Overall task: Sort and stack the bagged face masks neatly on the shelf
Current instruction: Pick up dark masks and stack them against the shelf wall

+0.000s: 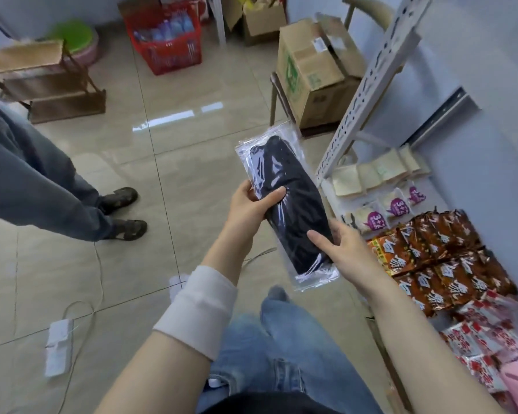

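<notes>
Fingers (245,186) of your left hand (248,210) and right hand (350,252) grip a clear plastic bag of black face masks (284,180) near white packets with purple "3+2" labels (396,206).

At the right of the frame, the shelf (479,177) carries pale bread packs (371,177) and red-brown snack packets (449,252).

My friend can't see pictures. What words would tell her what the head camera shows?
A person holds a clear bag of black face masks in both hands, the left hand near its middle and the right hand lower down, above a tiled floor. A shelf with red snack packets is on the right; another person's legs stand on the left.
</notes>
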A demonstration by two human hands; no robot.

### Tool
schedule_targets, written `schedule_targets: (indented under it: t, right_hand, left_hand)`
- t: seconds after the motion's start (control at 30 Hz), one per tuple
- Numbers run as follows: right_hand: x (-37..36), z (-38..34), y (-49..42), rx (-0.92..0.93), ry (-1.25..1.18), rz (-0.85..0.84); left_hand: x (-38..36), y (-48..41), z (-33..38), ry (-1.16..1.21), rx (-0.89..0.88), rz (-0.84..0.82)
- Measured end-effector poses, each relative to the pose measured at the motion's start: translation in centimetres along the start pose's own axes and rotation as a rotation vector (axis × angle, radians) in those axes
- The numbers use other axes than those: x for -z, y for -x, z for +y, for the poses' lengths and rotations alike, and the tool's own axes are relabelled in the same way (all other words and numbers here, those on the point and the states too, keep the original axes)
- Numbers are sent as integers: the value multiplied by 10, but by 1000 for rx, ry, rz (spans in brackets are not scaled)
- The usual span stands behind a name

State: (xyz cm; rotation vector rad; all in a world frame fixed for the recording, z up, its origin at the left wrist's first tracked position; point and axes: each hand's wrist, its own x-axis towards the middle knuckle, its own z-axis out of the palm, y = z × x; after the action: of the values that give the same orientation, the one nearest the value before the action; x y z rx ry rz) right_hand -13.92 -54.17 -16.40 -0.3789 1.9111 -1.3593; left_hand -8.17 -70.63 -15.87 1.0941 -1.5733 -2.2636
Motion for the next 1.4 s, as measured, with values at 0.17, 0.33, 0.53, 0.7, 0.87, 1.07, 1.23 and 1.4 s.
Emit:
schedule_targets:
  t: [0.17, 0.33, 0.53, 0.7, 0.87, 1.07, 1.23, 1.4]
  right_hand:
    - [43, -51, -33, 102, 15, 79]
    - [80, -96, -42, 147, 2, 242]
    - [125, -136, -33, 153, -13, 546]
    - [157, -151, -22, 128, -39, 800]
    - [200, -152, -13, 108, -100, 992]
    - [252, -140, -18, 66, -181, 1214]
    - [288, -141, -49, -1, -297, 1292]
    - [327, -150, -76, -94, -267, 1135]
  left_hand:
    - [-43, -33, 59, 32, -149, -35]
    - [-93, -60, 115, 3, -290, -166]
    - [-167, -86, 164, -68, -398, -456]
    - [-235, -101, 182, -150, -422, -679]
    - [-311, -104, 186, -173, -378, -829]
    - [-381, -104, 170, -290, -217, -965]
    - [-420, -124, 158, -414, -133, -918]
    - [-453, -162, 179, -439, -76, -974]
